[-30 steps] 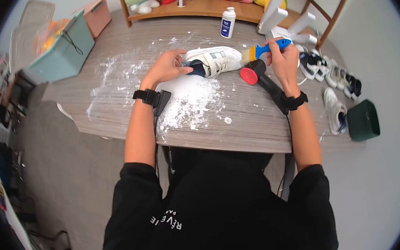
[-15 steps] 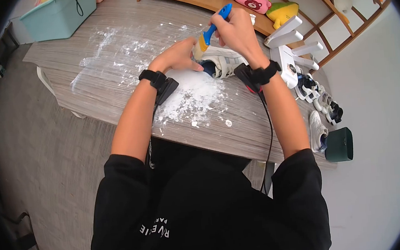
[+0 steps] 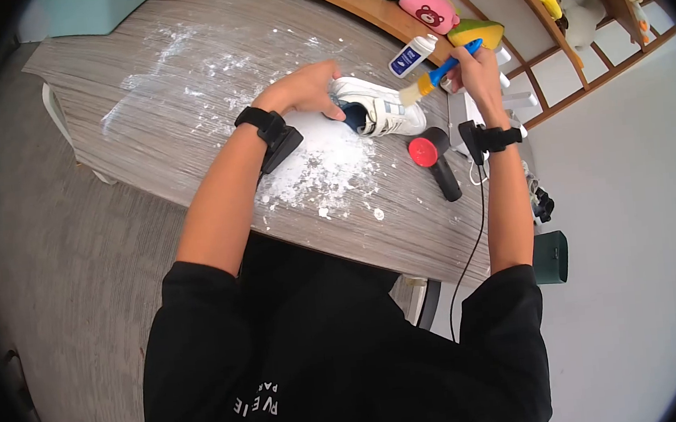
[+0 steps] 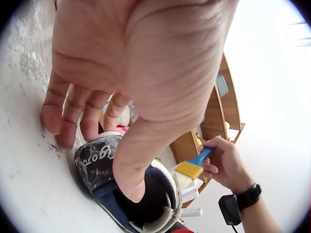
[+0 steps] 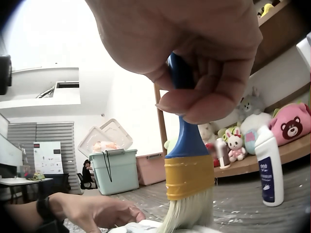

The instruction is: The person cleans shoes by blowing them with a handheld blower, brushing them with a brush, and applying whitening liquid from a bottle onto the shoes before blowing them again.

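Note:
A white sneaker (image 3: pixel 381 104) with a dark blue lining lies on the table, its toe pointing right. My left hand (image 3: pixel 303 90) holds it at the heel. In the left wrist view the thumb (image 4: pixel 130 170) reaches over the collar, and the fingers lie around the dark heel patch (image 4: pixel 99 162). My right hand (image 3: pixel 481 78) grips the blue handle of a paintbrush (image 3: pixel 426 83) with a yellow band. Its pale bristles (image 5: pixel 187 213) are over the front part of the sneaker, overlapping it in the right wrist view.
White powder (image 3: pixel 325 152) is heaped and scattered in front of the sneaker. A black handheld device with a red disc (image 3: pixel 423 152) lies to the right. A white bottle (image 5: pixel 268 167) stands behind. Plush toys (image 3: pixel 429 12) sit on a wooden shelf. A dark green bin (image 3: pixel 551 258) stands at the right.
The right hand with the paintbrush went from the sneaker's toe to its heel, then back to the right over the front. The left hand stays at the heel. The head view has turned.

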Tool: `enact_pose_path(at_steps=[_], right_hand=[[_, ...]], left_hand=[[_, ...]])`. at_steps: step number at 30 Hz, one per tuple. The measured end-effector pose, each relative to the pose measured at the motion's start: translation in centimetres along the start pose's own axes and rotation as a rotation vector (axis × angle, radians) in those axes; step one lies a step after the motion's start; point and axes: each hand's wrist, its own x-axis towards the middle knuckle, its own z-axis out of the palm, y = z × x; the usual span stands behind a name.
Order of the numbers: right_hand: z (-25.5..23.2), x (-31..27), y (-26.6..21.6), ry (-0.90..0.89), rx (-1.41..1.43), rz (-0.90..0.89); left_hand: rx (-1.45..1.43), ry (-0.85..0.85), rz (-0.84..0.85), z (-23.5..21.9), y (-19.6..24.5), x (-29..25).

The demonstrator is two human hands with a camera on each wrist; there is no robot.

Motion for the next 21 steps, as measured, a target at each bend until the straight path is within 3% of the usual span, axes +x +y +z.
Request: enact_pose_path(at_steps=[3,8,10,11,13,21], right_hand=[[-1.7,-0.8,-1.0,0.052,-0.366,-0.027],[1.9,-0.8,-1.2,-0.055,-0.361,-0.107],[4.0,-0.3,-1.6,0.028,-0.549,-0.390],[4.8,-0.3,-2.2,0.031,-0.542,-0.395],[5.6,-1.2,-5.0,-0.010,-0.098,-0.228],[7.7,-3.1,-7.8,-0.154,0.053,-0.211]], left_hand=[[-0.017,0.009,-0.020,0.2,-0.2,0.0],[0.005,-0.009,-0.012,0.0,0.3,-0.1],[-0.075,0.013,-0.049,0.2,0.1,-0.3],[-0.067,0.017,-0.051,0.1,0.1,-0.4],[-0.060,0.005,-0.058,0.0,0.4,-0.4],[-0.002,-0.004,-0.044,0.3,0.2,-0.1]])
